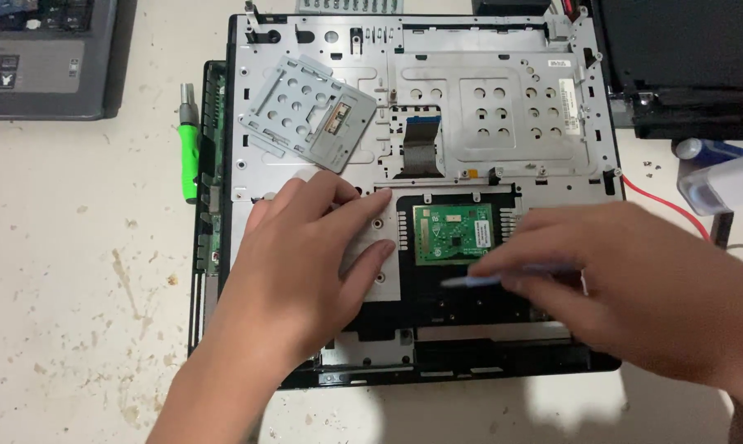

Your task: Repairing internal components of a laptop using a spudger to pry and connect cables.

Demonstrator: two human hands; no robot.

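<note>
An opened laptop casing (503,57) with a bare metal inner plate lies flat on the table. My left hand (305,263) presses flat on the casing's lower left part, fingers spread near a small green circuit board (453,233). In my right hand (634,279) is a thin blue-tipped tool (478,280), its tip just below the green board over the black recess. A loose perforated metal bracket (305,111) rests tilted on the plate at the upper left. A flat ribbon cable (421,144) lies in the middle of the plate.
A green-handled screwdriver (189,148) lies left of the casing. Another laptop (42,57) sits at the top left. Black parts (692,74), a red wire (663,201) and a clear plastic bottle (721,181) stand at the right. Small screws (651,168) lie near the bottle.
</note>
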